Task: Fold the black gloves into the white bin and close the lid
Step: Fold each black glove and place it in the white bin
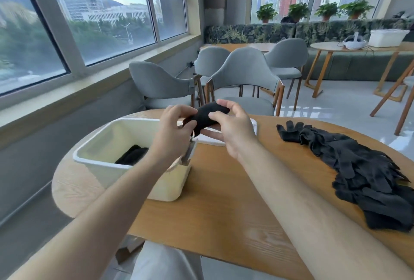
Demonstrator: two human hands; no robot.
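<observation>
Black glove bundle (pixel 207 115) gripped by left hand (pixel 173 132), right hand (pixel 231 133), above white bin (pixel 132 167)

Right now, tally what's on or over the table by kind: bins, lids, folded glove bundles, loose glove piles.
Bin: 1
Lid: 1
Folded bundles: 2, the held bundle pinched by left hand and right hand, and the binned bundle
Loose pile: 1, gloves in it too tangled to count
Total: 5
</observation>
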